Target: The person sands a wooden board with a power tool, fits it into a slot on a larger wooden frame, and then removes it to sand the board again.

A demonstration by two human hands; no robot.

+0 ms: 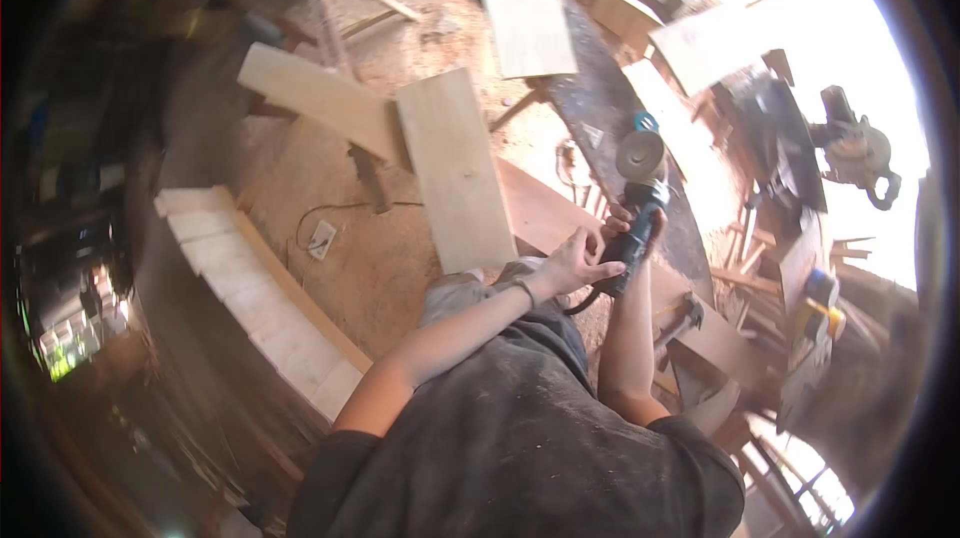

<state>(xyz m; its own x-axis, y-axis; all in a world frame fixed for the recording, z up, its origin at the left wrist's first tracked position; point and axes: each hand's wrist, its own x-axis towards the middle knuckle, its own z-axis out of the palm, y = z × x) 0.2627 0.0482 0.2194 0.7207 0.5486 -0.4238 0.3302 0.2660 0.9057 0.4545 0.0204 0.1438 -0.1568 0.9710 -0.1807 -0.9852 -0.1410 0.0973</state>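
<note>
- One angle grinder (628, 246), dark-bodied, is right of the middle in the head view, in front of the person's torso; its round disc (641, 155) is at the far end, and a black cord (584, 307) leaves its near end.
- The right hand (652, 225) is curled around the grinder's body, with its fingers showing on the left side of the tool.
- The left hand (577, 263) reaches in from the left, fingers partly bent and touching the near part of the body; whether they pinch anything small cannot be told. A band (524, 289) circles this wrist.
- A dark shirt (520, 428), dusted with pale specks, fills the near middle.
- Just left of the tool, a pale board (458, 173) slants from far to near, overlapping the end of a second board (325, 103) that stretches far left. A reddish board (540, 206) runs behind the hands.
- On the near left, pale wood pieces (262, 283) form a long curved row.
- Sawdust covers the ground (365, 263), where a thin cable (300, 225) loops near a small white block (322, 239).
- On the far right is another power tool (860, 153), blurred; nearer on that side, wood offcuts lie jumbled.
</note>
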